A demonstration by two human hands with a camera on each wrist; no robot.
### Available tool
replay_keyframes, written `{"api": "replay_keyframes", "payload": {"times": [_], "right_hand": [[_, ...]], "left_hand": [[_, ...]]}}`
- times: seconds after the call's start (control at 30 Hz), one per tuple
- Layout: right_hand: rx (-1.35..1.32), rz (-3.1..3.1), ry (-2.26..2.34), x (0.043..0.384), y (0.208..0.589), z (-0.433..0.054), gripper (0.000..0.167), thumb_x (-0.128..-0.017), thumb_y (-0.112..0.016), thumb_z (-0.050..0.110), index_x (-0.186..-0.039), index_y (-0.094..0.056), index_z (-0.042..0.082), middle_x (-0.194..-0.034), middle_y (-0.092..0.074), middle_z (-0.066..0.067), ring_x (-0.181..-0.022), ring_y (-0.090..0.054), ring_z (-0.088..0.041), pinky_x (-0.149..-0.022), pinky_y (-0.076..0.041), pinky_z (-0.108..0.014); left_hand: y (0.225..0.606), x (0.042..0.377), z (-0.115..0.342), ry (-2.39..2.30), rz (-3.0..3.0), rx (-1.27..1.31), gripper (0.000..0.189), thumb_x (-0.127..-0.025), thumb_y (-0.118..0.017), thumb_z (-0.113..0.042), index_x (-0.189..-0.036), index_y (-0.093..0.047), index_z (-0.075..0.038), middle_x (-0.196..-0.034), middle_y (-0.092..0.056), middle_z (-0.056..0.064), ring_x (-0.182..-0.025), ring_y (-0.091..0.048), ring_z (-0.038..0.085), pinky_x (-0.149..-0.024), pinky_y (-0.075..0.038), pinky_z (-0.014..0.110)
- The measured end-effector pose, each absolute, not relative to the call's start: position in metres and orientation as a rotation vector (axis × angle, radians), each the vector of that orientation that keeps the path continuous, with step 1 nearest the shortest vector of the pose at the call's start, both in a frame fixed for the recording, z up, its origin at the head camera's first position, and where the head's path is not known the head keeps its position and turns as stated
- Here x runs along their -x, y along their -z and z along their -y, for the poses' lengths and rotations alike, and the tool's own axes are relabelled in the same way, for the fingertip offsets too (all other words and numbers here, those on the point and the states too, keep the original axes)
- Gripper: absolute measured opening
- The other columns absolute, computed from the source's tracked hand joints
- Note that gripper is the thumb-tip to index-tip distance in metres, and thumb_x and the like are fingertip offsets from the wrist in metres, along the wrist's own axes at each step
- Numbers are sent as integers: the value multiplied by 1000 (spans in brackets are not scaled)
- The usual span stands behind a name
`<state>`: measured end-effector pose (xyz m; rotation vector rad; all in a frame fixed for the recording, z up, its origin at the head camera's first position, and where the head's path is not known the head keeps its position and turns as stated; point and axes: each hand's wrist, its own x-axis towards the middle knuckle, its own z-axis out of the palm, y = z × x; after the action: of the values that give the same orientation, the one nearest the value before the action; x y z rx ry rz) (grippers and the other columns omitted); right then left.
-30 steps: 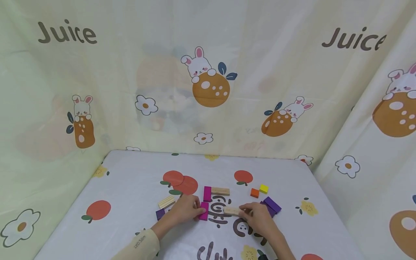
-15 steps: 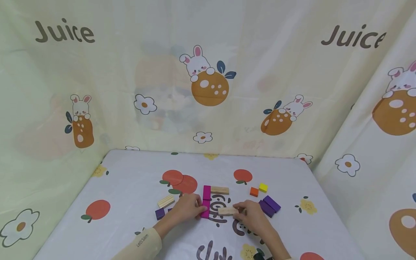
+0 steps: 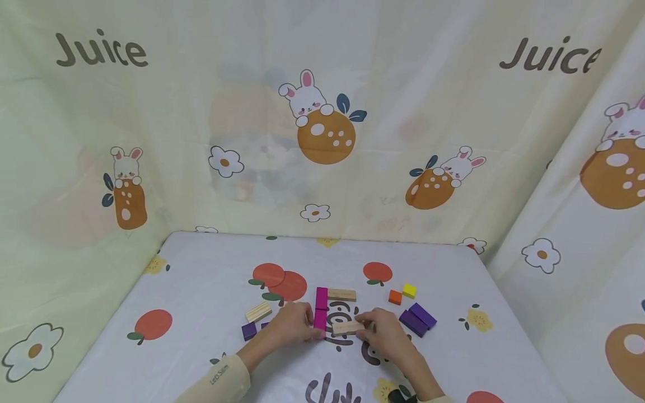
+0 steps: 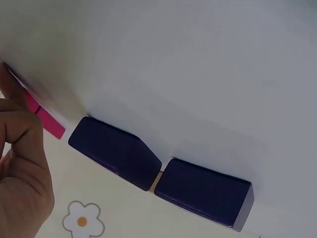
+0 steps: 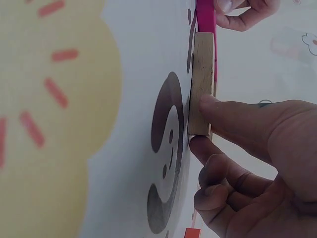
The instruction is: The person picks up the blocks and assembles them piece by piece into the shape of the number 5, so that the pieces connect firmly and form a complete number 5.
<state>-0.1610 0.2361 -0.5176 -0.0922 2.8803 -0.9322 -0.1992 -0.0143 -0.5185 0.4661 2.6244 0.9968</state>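
Observation:
Two pink blocks [image 3: 321, 298] lie end to end in a line on the table. At the nearer one, my left hand [image 3: 294, 323] has thumb and fingers against its left side and near end. My right hand [image 3: 383, 333] pinches a plain wooden block [image 3: 346, 328] between thumb and finger, and the block's left end comes close to the near pink block. In the right wrist view, the thumb lies on the wooden block [image 5: 202, 79], a finger is at its end, and left fingertips [image 5: 237, 20] show beside the pink. Another plain wooden block [image 3: 341, 295] extends right from the far pink block.
Purple blocks [image 3: 417, 320] lie right of my right hand, with an orange block [image 3: 395, 297] and a yellow block [image 3: 409, 291] behind. Left of my left hand are plain wooden blocks [image 3: 258, 312] and two purple blocks [image 4: 205, 191]. A printed curtain [image 3: 252, 112] rises behind the table.
My right hand has slid the wooden block left toward the pink blocks. The near pink block has shifted slightly right and away, lining up with the far one, my left hand at it.

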Motion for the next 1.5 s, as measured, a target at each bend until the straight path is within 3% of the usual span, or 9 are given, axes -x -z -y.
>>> {"api": "replay_keyframes", "payload": {"times": [1.5], "right_hand": [[173, -2895, 927, 169, 520, -226, 25, -92, -81, 9, -116, -81, 14, -92, -64, -1, -77, -51, -14, -58, -42, -21]], "left_hand": [[520, 195, 11, -998, -2630, -498, 28, -87, -87, -30, -85, -65, -13, -64, -63, -3, -59, -57, 11, -55, -46, 23]]}}
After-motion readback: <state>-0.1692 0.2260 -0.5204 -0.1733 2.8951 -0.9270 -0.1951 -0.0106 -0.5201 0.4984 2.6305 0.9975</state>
